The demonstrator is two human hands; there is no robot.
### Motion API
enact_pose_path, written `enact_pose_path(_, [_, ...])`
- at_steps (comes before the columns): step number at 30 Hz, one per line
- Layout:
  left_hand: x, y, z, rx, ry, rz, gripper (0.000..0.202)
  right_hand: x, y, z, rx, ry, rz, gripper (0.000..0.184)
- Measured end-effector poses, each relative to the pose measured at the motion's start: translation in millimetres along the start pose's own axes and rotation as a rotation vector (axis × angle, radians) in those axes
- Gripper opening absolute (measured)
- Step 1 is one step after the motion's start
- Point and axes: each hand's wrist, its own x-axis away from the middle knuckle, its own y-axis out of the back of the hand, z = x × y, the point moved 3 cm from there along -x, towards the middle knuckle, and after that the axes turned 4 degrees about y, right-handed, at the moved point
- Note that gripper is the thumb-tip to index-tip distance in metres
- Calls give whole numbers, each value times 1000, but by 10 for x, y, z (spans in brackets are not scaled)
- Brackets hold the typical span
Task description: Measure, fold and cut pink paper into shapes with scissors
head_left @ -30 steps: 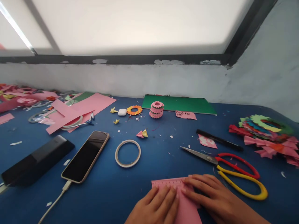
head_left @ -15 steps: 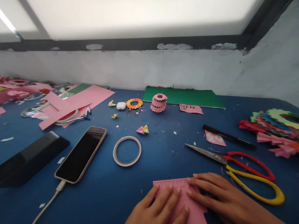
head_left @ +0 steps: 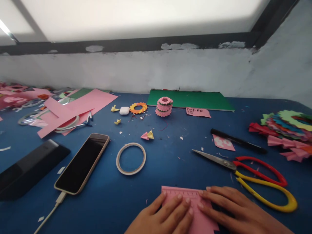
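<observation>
A sheet of pink paper (head_left: 202,221) lies at the front of the blue table, with a row of short dark marks along its far edge. My left hand (head_left: 162,216) rests flat on its left part, fingers stretched out and lightly spread. From the right, my right hand (head_left: 235,208) lays its extended fingertips on the sheet's right side. Neither hand grasps anything. Just beyond my right hand are scissors (head_left: 226,164) with one red and one yellow handle, blades pointing left. The sheet's near end is cut off by the frame.
A tape roll (head_left: 118,159), a phone (head_left: 81,164) on a cable and a dark block (head_left: 31,169) lie left. Farther back stand a stacked pink paper ring piece (head_left: 163,107) and a green board (head_left: 195,99). A black pen (head_left: 239,140) and colourful cut papers (head_left: 287,125) are right.
The fingers of my left hand have drawn closer together on the paper. My right fingertips have slid slightly to the right. The view has shifted a little; the other objects stay put.
</observation>
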Motion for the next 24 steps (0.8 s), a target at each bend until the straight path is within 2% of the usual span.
enact_pose_path(5, [-16, 0, 16, -3, -14, 28, 36, -6, -26, 14, 13, -6, 26, 51])
enact_pose_path(12, [-30, 0, 44, 7, -3, 18, 40, 17, -57, 10, 9, -30, 12, 43])
enact_pose_path(18, [-59, 23, 56, -17, 2, 6, 40, 39, -70, -7, 48, 28, 40, 38])
enact_pose_path(24, [-54, 21, 50, -21, 3, 4, 42, 86, -97, -10, 34, 26, 33, 38])
